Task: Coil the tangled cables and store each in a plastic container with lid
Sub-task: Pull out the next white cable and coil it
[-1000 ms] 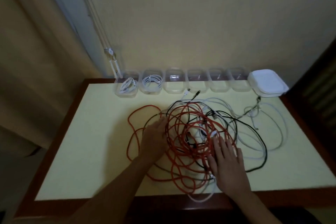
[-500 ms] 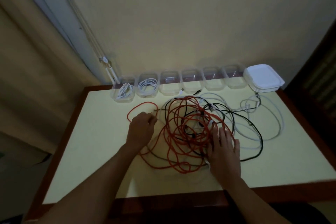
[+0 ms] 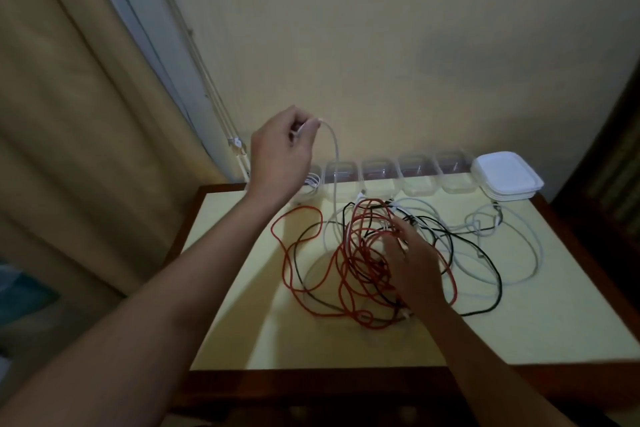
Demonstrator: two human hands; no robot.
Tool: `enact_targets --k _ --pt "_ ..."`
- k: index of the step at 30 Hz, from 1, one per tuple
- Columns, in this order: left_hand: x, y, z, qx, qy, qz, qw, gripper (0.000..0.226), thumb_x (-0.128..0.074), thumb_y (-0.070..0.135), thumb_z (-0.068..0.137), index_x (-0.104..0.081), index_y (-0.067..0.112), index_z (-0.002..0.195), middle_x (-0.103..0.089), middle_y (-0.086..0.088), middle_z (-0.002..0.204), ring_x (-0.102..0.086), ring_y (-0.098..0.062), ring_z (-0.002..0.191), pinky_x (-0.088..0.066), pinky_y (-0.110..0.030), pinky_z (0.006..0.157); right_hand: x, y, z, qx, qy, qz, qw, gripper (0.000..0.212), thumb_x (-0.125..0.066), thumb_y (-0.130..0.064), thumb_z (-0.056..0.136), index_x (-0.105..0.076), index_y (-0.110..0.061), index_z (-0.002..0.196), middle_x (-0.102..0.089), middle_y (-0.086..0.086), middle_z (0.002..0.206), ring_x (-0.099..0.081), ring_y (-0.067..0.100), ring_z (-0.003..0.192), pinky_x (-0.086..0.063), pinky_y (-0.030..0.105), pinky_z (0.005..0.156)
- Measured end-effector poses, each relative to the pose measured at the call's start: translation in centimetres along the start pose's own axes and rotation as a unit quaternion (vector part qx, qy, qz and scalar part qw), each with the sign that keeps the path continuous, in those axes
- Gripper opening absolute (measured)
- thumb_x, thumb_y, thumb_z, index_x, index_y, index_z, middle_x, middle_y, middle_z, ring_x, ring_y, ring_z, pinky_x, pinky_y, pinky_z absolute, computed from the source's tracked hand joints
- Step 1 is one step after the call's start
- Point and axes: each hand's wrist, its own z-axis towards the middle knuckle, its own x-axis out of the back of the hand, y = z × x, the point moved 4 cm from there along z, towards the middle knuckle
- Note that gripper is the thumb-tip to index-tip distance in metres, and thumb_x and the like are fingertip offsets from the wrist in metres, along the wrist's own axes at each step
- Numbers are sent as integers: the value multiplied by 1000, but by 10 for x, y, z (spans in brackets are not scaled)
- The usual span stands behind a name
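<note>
Pinched in left hand (image 3: 280, 152): white cable (image 3: 335, 166) end, held above tangle (image 3: 353, 253), presumably for extraction. Right hand (image 3: 415, 263), fingers spread, pressed on tangle as anchor.

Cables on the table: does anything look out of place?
Yes. The cables lie in one tangled heap on the table, not coiled. The left hand pinches a white cable, raised above it; the right hand rests on it.
</note>
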Motion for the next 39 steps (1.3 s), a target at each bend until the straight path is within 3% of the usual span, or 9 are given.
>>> enact_targets --k 4,7,10,15,20,22,24,27,39 --pt "8 64 -2 -31 -5 -62 998 16 -64 23 95 -67 12 83 -63 2 69 -62 -18 63 -55 -31 64 -3 -60 12 8 -98 30 995 54 -59 -41 98 -52 -17 147 -61 2 140 -57 20 127 -43 34 108" --pt "21 98 -6 -31 2 -131 991 14 -63 17 97 -68 12 86 -65 -17 81 -59 -24 62 -48 -19 52 -13 -77 19 -1 -173 25 985 46 -59 -38 100 -56 -17 141 -67 3 127 -62 20 117 -45 29 97" --pt "38 119 -7 -39 16 -183 982 14 -61 16 99 -67 15 86 -62 0 78 -58 -20 57 -47 -19 52 -24 -75 22 6 -205 -20 979 29 -54 -29 103 -71 -8 114 -73 7 104 -66 23 99 -47 30 82" --pt "63 109 -6 -4 59 -178 982 14 -63 19 99 -68 16 85 -61 4 74 -57 -15 50 -48 -26 55 -23 -54 22 -41 -182 -122 975 34 -55 -20 101 -70 4 82 -72 17 85 -67 30 86 -46 34 72" --pt "65 67 -20 98 51 -122 986 12 -64 23 96 -70 17 87 -72 2 77 -58 -14 52 -44 -22 50 12 -96 52 -144 -110 188 965 22 -58 -14 101 -71 -2 88 -75 11 84 -72 7 67 -55 15 66" --pt "63 51 -26 143 44 -116 982 13 -64 23 96 -69 19 85 -75 2 80 -59 -13 54 -42 -21 47 29 -124 77 -152 -91 339 924 21 -55 -12 104 -67 -2 90 -75 16 87 -75 19 77 -60 28 80" --pt "60 40 -30 174 38 -118 977 13 -64 24 96 -68 20 85 -75 2 80 -60 -11 55 -41 -21 47 53 -151 99 -133 -67 447 882 21 -51 -9 105 -64 2 93 -74 17 80 -75 24 75 -63 32 78" --pt "56 31 -33 187 14 -115 975 13 -64 24 97 -69 17 87 -76 2 81 -60 -9 57 -41 -19 46 83 -174 108 -101 -48 471 875 25 -48 -11 107 -62 3 91 -72 18 78 -74 24 70 -63 28 69" --pt "-35 -3 -82 177 -194 -51 964 14 -76 26 88 -79 12 89 -76 -7 76 -66 -10 60 -47 -21 56 73 -146 60 -204 -168 455 850 25 -50 -12 106 -58 9 93 -73 17 67 -74 25 61 -61 26 55"
